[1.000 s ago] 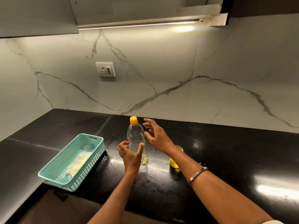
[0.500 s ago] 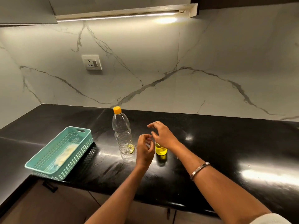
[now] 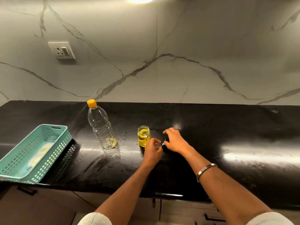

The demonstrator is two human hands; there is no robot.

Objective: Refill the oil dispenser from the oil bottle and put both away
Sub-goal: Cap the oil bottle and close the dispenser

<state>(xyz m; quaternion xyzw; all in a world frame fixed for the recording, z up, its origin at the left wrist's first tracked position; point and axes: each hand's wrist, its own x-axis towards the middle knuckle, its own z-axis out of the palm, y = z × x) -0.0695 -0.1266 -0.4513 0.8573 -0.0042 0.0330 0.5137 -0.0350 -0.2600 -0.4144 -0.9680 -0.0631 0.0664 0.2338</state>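
Note:
The oil bottle [image 3: 101, 127], clear plastic with an orange cap, stands upright on the black counter with only a little oil at its bottom. To its right stands the oil dispenser [image 3: 143, 136], a small glass jar of yellow oil with its mouth uncovered. Just right of the jar, my right hand [image 3: 176, 141] curls over a dark dispenser top [image 3: 165, 146] lying on the counter. My left hand [image 3: 152, 151] is beside it with fingers curled toward the top's silver end. Whether the left hand holds anything is hidden.
A teal plastic basket [image 3: 53, 153] with something pale inside sits at the counter's left front edge. The marble wall carries a socket [image 3: 62, 50]. Bare counter [image 3: 243, 135] stretches to the right. Cabinet fronts with handles lie below the counter edge.
My left hand let go of the bottle and both hands moved right, past the jar, down onto the dark top. The view dropped lower and closer.

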